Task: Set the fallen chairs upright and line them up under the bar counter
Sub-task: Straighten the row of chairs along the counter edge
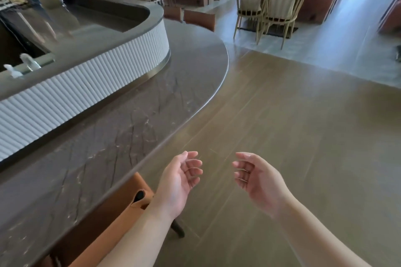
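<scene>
While both hands hang free, the bar counter [138, 119] curves away ahead and to the left. One orange chair [121, 208] stands upright with its back tucked against the counter edge, just below and left of the left hand [176, 182]; its seat is hidden under the top. Two more chair backs [191, 17] of like colour show upright at the far end of the curve, close to the edge. No fallen chair lies on the visible floor [282, 136], so the task appears well advanced or done along this stretch; what lies outside the view cannot be told. The left hand is held palm inward, fingers loosely curled, grasping nothing, near the nearest chair's back but not touching it. The right hand [258, 180] mirrors it, relaxed and empty, well apart from any chair, over bare floor.
</scene>
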Tool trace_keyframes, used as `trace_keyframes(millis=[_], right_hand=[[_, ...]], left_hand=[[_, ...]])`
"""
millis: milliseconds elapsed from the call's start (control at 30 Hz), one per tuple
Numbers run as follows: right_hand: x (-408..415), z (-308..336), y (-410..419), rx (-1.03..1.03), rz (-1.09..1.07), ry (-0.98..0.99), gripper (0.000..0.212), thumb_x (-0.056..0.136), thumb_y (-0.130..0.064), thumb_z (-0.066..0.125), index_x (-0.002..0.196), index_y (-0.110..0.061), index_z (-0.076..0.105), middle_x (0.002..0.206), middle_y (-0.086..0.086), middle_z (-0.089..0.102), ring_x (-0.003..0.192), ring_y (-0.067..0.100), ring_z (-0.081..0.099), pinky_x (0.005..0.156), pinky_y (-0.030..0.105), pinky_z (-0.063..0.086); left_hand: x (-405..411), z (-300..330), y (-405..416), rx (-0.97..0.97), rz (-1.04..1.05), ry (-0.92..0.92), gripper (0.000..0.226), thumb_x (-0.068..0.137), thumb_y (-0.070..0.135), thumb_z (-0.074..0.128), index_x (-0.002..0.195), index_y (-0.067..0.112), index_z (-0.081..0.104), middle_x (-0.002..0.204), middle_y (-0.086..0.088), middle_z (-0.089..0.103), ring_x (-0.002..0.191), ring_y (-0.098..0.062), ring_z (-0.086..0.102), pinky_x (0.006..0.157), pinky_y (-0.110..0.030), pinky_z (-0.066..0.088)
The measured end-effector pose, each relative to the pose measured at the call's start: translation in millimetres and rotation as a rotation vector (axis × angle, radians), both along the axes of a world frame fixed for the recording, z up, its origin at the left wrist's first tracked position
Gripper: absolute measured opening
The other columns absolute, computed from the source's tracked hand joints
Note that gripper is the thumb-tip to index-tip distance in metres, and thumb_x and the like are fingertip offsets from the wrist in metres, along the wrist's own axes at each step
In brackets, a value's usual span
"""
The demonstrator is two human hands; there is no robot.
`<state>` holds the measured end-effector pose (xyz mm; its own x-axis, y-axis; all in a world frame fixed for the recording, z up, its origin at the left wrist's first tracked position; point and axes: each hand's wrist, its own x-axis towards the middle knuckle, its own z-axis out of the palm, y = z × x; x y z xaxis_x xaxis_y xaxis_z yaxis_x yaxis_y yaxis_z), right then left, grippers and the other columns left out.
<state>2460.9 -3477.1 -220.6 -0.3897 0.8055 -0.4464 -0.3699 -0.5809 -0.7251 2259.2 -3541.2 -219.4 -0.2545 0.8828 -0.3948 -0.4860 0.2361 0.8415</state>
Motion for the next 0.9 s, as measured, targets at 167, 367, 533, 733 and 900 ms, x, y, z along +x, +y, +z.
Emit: trace_keyframes(millis=[167, 367, 533, 733, 900], right_hand=[[9, 4, 39, -0.011, -0.05, 0.014, 0.033, 0.069, -0.028, 0.068, 0.098, -0.013, 0.069, 0.081, 0.006, 0.067, 0.063, 0.017, 0.059, 0.061, 0.027, 0.049], [12, -3, 114, -0.006, -0.117, -0.032, 0.016, 0.09, -0.018, 0.056, 0.1, -0.012, 0.067, 0.082, 0.006, 0.066, 0.063, 0.017, 0.059, 0.064, 0.03, 0.049], [4, 4, 213, 0.027, -0.196, -0.138, 0.017, 0.093, -0.015, 0.051, 0.101, -0.011, 0.065, 0.08, 0.007, 0.065, 0.062, 0.018, 0.058, 0.058, 0.028, 0.048], [-20, 25, 339, 0.128, -0.251, -0.205, 0.02, 0.094, -0.013, 0.049, 0.095, -0.012, 0.069, 0.082, 0.01, 0.066, 0.063, 0.02, 0.058, 0.059, 0.03, 0.047], [-28, 28, 413, 0.145, -0.29, -0.192, 0.019, 0.094, -0.013, 0.05, 0.096, -0.013, 0.069, 0.084, 0.01, 0.066, 0.065, 0.02, 0.058, 0.061, 0.03, 0.048]], left_hand=[[6, 6, 52, 0.023, -0.04, 0.005, 0.032, 0.098, 0.033, 0.046, 0.093, 0.023, 0.076, 0.087, -0.002, 0.068, 0.073, -0.013, 0.063, 0.072, -0.033, 0.045], [-14, -4, 141, 0.026, -0.017, -0.028, 0.03, 0.098, 0.032, 0.047, 0.095, 0.02, 0.074, 0.084, -0.001, 0.067, 0.072, -0.014, 0.062, 0.073, -0.034, 0.044], [-26, -6, 262, -0.004, 0.041, -0.073, 0.026, 0.099, 0.027, 0.046, 0.093, 0.015, 0.069, 0.075, 0.001, 0.065, 0.066, -0.013, 0.058, 0.069, -0.031, 0.041], [-53, 2, 399, 0.026, -0.073, -0.107, 0.027, 0.099, 0.028, 0.047, 0.094, 0.015, 0.07, 0.077, 0.0, 0.066, 0.066, -0.013, 0.06, 0.071, -0.031, 0.043], [-57, 6, 489, 0.034, -0.125, -0.102, 0.025, 0.097, 0.028, 0.049, 0.093, 0.014, 0.07, 0.078, -0.001, 0.066, 0.068, -0.015, 0.06, 0.071, -0.03, 0.044]])
